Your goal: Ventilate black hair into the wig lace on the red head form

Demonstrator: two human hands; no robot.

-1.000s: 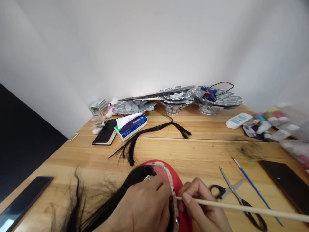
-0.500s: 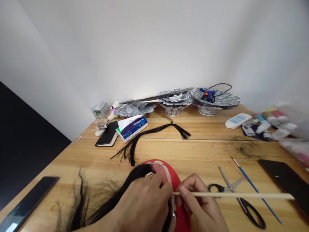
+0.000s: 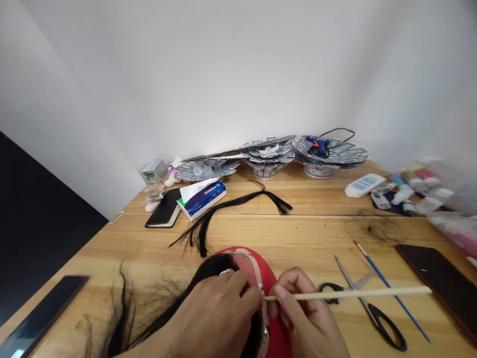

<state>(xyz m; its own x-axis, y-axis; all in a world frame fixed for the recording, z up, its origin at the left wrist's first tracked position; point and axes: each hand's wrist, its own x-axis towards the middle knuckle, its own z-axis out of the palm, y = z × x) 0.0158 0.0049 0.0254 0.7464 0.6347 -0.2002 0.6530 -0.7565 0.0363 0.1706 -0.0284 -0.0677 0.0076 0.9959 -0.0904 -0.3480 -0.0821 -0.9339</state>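
Observation:
A wig (image 3: 209, 267) with long black hair sits on a red head form (image 3: 267, 268) at the near edge. Its beige edge band (image 3: 257, 271) is pinned to the form, with bare netting inside the band. My left hand (image 3: 216, 311) rests over the wig, ring on one finger, fingers bent and pinched at the band; what lies between them is hidden. In my right hand (image 3: 307, 311), thumb and fingers pinch a thin pale wooden stick (image 3: 376, 293) that points rightward. Its left tip meets the band beside my left fingertips.
Scissors (image 3: 359, 293), a blue paintbrush (image 3: 395, 293) and a dark phone (image 3: 439, 283) lie right. Another phone (image 3: 44, 313) is at left. Behind are a black hair bundle (image 3: 238, 201), a tissue pack (image 3: 203, 201), a notebook (image 3: 164, 209) and a glue gun (image 3: 317, 145) on grey paper models.
The stick's free right end has swung up slightly and shifted left. Both hands stay at the band, and the whole view has shifted a little.

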